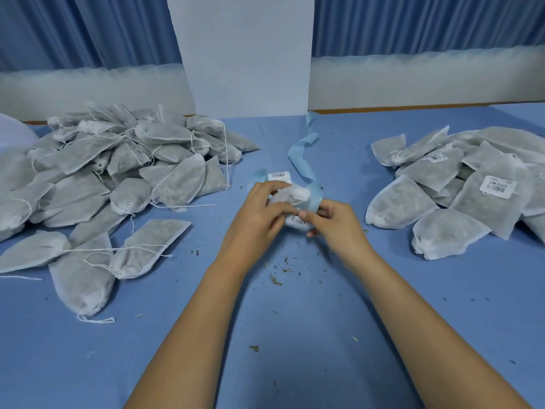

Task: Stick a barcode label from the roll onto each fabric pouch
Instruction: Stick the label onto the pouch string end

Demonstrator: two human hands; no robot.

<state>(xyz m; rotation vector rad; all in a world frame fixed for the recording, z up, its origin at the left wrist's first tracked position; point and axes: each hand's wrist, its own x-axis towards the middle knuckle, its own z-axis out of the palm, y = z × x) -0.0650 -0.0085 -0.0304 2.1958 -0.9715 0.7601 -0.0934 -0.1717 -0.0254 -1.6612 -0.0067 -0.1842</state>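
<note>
Two bare hands meet over the middle of the blue tabletop (295, 335). The left hand (259, 208) has its fingers curled round a white fabric pouch (290, 196), holding it just above the surface. The right hand (336, 222) pinches a barcode label (298, 221) at the near edge of that pouch, thumb on top and fingers curled beneath. I cannot tell whether the label is already stuck down.

A pale blue backing strip (300, 149) loops round the far right side of the held pouch and trails in curls toward the far edge of the tabletop. A second label (278, 175) shows on it just beyond the left hand's fingers. The roll itself is hidden behind the hands.

On the left lies a large pile of pouches (118, 166) with loose white drawstrings and no labels showing; several spill toward the near side. On the right lies a smaller pile of pouches (460, 202), two of them showing barcode labels on top. Both piles sit well apart from the hands.

Small dry green crumbs (277, 280) are scattered on the tabletop between the forearms. A white upright panel (244, 54) stands at the far centre, with blue curtains (427, 22) behind it.
</note>
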